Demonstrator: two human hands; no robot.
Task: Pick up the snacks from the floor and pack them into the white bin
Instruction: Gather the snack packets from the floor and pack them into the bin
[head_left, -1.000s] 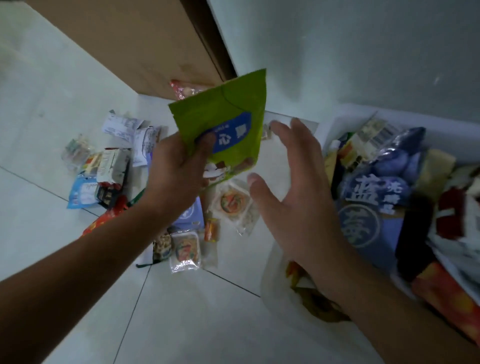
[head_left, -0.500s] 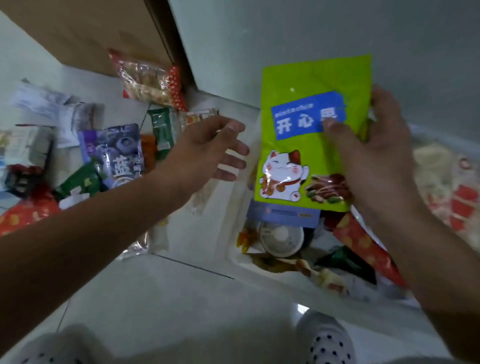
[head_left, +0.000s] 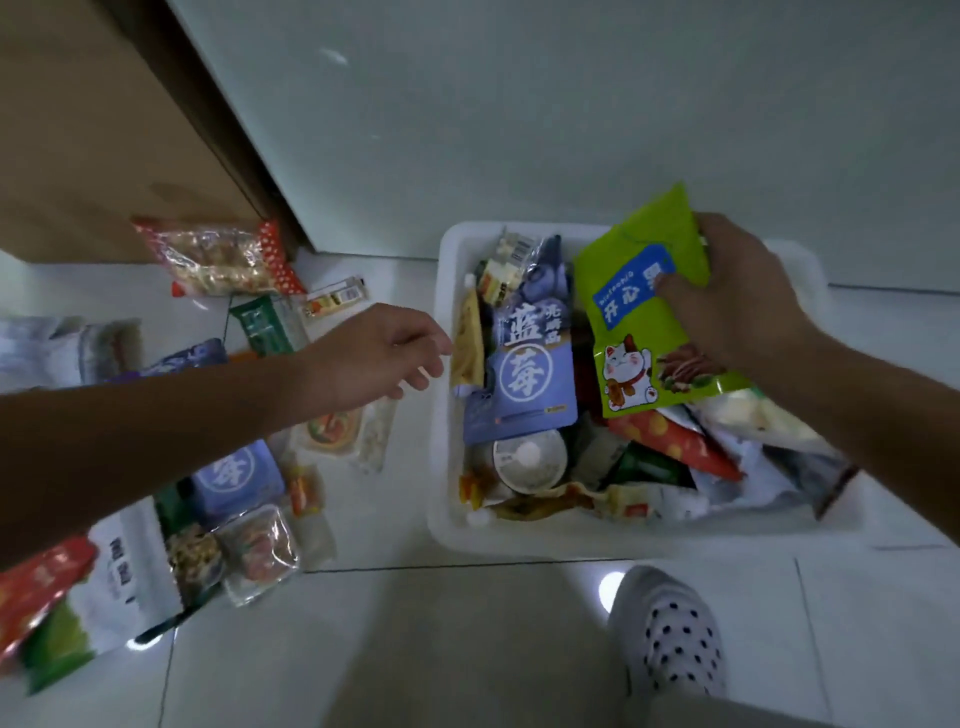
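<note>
Green pouch (head_left: 636, 317) in right hand (head_left: 737, 299), seemingly inside white bin (head_left: 571, 539) rim

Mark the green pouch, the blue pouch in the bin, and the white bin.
green pouch (head_left: 636, 332): head view, front face under the blue label.
blue pouch (head_left: 535, 364): head view, round emblem.
white bin (head_left: 571, 540): head view, near rim.
</note>
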